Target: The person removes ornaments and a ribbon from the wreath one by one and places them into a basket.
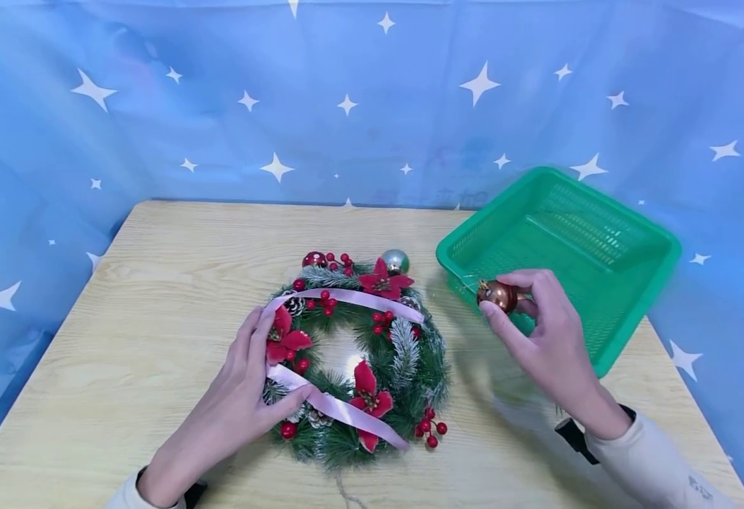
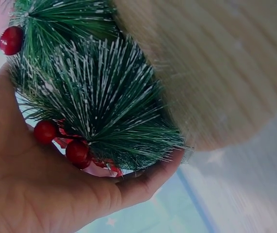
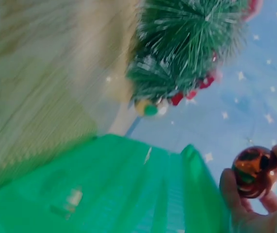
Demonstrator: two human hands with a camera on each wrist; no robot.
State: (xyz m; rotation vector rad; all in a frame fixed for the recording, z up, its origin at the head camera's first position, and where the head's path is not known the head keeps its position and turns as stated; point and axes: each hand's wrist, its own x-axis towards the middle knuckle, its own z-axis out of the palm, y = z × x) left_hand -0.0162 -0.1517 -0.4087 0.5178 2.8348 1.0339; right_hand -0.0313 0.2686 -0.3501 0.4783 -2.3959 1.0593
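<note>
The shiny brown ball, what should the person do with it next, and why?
I'd probably move the brown ball left toward the wreath. The right fingers pinch it near the green basket, the left fingers hold the wreath, and a silver ball sits at the wreath's far edge.

In front of you hangs a blue cloth backdrop (image 1: 410, 141), printed with white four-pointed stars (image 1: 480, 84) — large and small ones scattered across it — with soft creases running down its surface. It also spreads along the left and right sides of your wood-grain table (image 1: 124, 318), whose pale top has a rounded far left corner. To your left, the cloth darkens into shaded folds below the table's edge. A bright glare spot (image 1: 354, 364) shines off the tabletop.
</note>
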